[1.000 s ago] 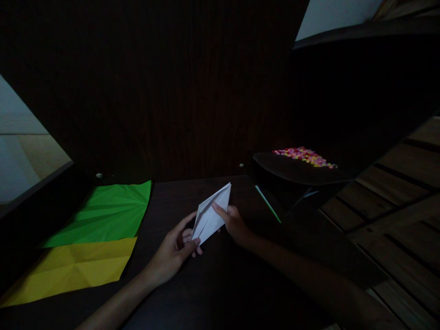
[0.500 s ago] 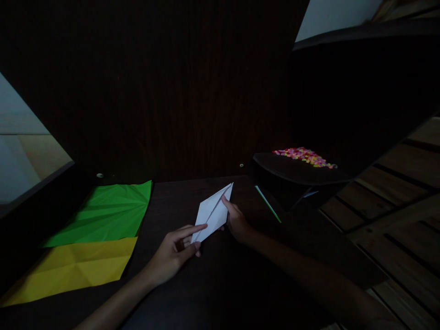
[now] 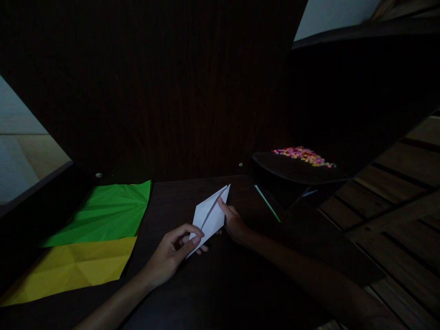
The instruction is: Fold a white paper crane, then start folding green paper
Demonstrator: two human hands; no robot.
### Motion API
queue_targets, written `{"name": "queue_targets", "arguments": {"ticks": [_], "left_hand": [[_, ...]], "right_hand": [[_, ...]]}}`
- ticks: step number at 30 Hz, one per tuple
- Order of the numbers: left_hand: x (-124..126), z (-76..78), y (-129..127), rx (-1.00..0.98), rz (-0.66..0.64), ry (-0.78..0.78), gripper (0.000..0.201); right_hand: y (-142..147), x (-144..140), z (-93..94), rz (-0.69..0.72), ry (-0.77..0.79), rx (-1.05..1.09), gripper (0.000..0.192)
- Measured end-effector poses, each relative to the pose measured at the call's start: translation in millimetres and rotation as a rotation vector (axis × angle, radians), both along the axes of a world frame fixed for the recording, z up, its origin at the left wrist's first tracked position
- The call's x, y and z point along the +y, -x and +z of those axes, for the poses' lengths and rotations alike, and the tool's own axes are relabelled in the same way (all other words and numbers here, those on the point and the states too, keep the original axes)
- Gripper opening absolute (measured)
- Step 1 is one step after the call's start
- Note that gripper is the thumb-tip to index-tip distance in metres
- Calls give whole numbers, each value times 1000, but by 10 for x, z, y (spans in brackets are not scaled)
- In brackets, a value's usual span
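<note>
A white folded paper (image 3: 209, 215), kite-shaped with a long point toward the back right, is held over the dark table (image 3: 213, 284). My left hand (image 3: 172, 252) pinches its near tip between thumb and fingers. My right hand (image 3: 235, 224) grips its right edge, thumb on top. The scene is very dim.
A creased green sheet (image 3: 105, 213) and a yellow sheet (image 3: 74, 268) lie flat at the left of the table. At the back right a dark tray (image 3: 295, 169) carries several small colourful bits (image 3: 302, 155). A thin green strip (image 3: 267, 203) lies beside it. Wooden floorboards are on the right.
The white paper has shifted slightly left and toward me. My left fingers have curled back around its near tip, after the index finger lay stretched along it.
</note>
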State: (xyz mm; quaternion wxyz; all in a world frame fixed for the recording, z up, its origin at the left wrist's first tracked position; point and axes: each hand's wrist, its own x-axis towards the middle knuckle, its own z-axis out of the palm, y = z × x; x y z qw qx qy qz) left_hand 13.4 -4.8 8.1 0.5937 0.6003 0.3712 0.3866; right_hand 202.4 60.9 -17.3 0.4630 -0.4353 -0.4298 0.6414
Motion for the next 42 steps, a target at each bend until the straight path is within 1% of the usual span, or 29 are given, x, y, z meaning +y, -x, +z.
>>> {"name": "queue_targets", "arguments": {"ticks": [2, 5, 8, 11, 13, 15, 20, 24, 27, 30, 33, 36, 39, 42], "left_hand": [[-6, 18, -22, -92, 22, 41, 22], [-1, 37, -47, -178, 40, 92, 34], [15, 43, -50, -192, 46, 135, 48], [32, 29, -38, -199, 55, 189, 72], [41, 8, -28, -185, 45, 233, 81], [51, -21, -21, -160, 20, 257, 78], [66, -87, -8, -102, -79, 253, 53], [66, -104, 13, -61, -93, 274, 49], [66, -109, 26, -34, -107, 287, 48], [62, -108, 24, -43, -112, 277, 53], [48, -86, 11, -49, -119, 267, 57], [32, -54, 4, -60, -157, 292, 60], [30, -39, 16, -104, -205, 325, 64], [40, -41, 43, -129, -211, 341, 66]], "right_hand": [[-3, -2, -4, 26, -26, -13, 58], [-13, 4, 12, 54, -72, -25, 60], [-21, 6, 52, 61, -72, -51, 61], [-24, -6, 106, 47, -76, -85, 60], [-25, -18, 141, 36, -87, -106, 60], [-28, -27, 167, 40, -98, -122, 59], [-33, -34, 179, 28, -114, -147, 56], [-25, -47, 168, -10, -140, -146, 57], [-20, -54, 165, -16, -163, -146, 55], [-25, -48, 165, -21, -189, -143, 49], [-38, -36, 172, -39, -194, -136, 45], [-57, -28, 187, -65, -220, -123, 43], [-77, -16, 193, -47, -212, -112, 40], [-92, 7, 188, -21, -191, -75, 39]]}}
